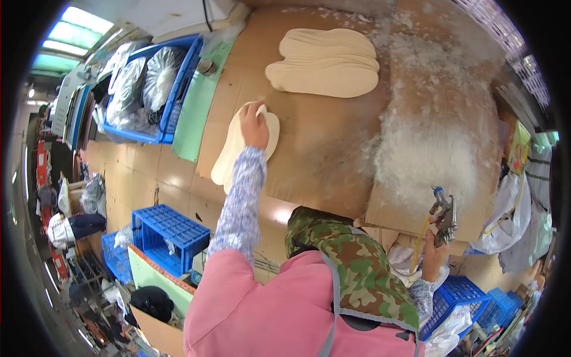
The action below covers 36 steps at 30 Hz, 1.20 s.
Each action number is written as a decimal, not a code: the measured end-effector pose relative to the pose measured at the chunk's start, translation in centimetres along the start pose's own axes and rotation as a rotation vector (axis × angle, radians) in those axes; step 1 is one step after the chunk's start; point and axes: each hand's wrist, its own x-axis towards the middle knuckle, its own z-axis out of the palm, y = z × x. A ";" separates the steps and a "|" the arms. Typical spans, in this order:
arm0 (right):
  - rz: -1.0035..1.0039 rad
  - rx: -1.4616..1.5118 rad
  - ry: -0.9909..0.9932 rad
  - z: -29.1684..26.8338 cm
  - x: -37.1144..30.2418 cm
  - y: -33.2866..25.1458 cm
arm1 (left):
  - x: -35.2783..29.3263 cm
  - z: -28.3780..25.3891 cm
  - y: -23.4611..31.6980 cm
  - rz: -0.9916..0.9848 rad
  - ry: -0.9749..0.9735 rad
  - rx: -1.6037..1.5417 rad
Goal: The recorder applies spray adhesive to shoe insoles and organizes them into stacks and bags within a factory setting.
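My left hand (254, 130) reaches over a small group of cream, foot-shaped insoles (229, 153) at the left of the cardboard-covered table. Its fingers are closed at the upper end of one insole. My right hand (435, 256), low at the right, is wrapped around a metal spray gun (444, 219) with a yellow hose (419, 243). The gun's blue tip points up toward the table. Farther back lies an overlapping stack of cream insoles (326, 74), apart from both hands.
White fluffy residue coats the cardboard (425, 149) at the right. A blue crate (163, 89) of plastic bags stands at the far left, beside a green board (201, 107). Blue crates (172, 232) sit low left, another blue crate (457, 297) low right. White bags (505, 208) hang at right.
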 end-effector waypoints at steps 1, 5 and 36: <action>-0.001 0.003 0.020 -0.2 -0.4 -0.1 | 2.0 2.5 -0.1 -0.045 -0.011 -0.004; 0.032 -0.050 0.045 -1.1 -1.8 1.2 | 7.4 11.0 -2.4 -0.263 -0.035 0.219; -0.093 -0.044 0.072 -4.1 -3.5 1.3 | -15.3 14.2 22.5 -0.524 -0.990 -0.679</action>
